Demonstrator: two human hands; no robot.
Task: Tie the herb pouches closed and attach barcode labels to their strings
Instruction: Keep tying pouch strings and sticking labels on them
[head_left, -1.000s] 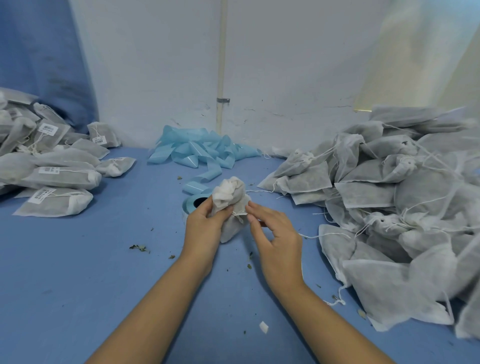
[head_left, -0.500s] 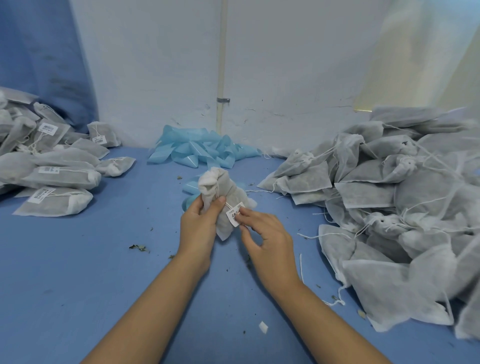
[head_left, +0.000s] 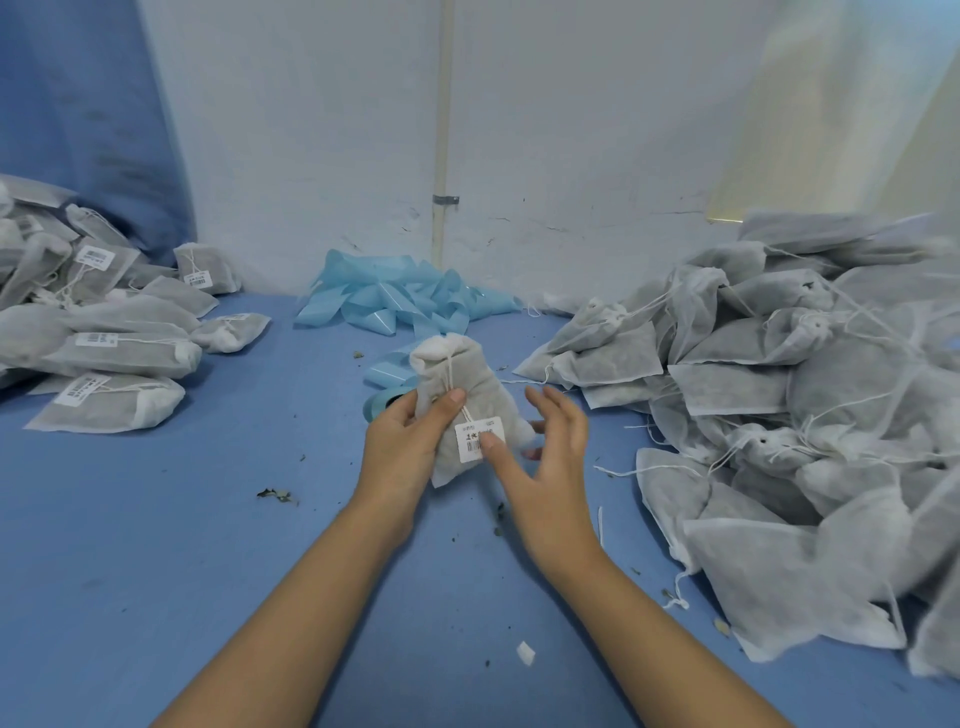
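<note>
A white herb pouch stands upright above the blue table, its neck drawn closed by a string. My left hand grips the pouch from the left, thumb across its front over the string. A white barcode label hangs on the string against the pouch's front. My right hand is beside the pouch on the right, fingers spread and straight, its thumb tip touching the label's lower right corner.
A heap of unlabelled pouches with loose strings fills the right side. Labelled pouches lie stacked at the left. Blue backing strips pile against the wall, and a blue roll sits behind my left hand. Herb crumbs dot the blue table.
The pouch has turned upright with its front toward me. The label now shows flat on its front. My right hand has opened from pinching the label and its fingers have spread.
</note>
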